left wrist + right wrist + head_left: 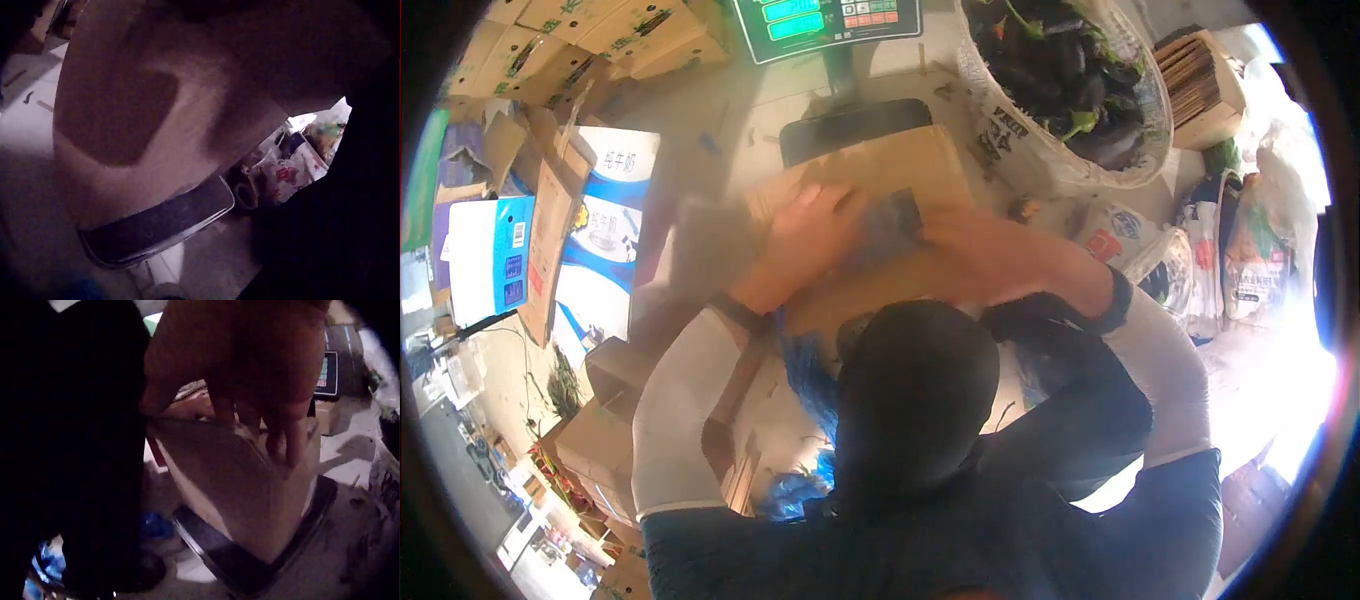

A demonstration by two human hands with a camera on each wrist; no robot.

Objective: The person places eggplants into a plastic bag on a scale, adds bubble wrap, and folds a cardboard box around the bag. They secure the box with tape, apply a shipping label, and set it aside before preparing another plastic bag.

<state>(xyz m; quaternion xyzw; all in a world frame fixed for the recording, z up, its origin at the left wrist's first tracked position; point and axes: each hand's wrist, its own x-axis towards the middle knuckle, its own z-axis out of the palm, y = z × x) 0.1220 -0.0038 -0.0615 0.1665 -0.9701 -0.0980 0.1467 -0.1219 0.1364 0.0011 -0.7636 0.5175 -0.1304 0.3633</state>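
Observation:
A brown cardboard box (920,165) sits on the black platform of a scale (855,130), in front of the person. Over the box's left top, the left hand (810,235) lies blurred, its fingers extended across the cardboard. From the right, the right hand (970,240) reaches over the top. In the right wrist view its fingers (287,434) point down at the box's upper edge. Between the hands a dark patch (890,220) shows, too blurred to identify. The left wrist view shows the box's side (187,119) above the platform edge (162,228), with the left hand hidden.
The scale's lit display (825,25) stands behind the box. To its right is a white-lined basket (1155,165) of eggplants, with filled bags (1200,255) nearby. Printed cartons (605,220) stand at left, stacked boxes (600,40) behind. Blue plastic bags (795,490) lie near the person.

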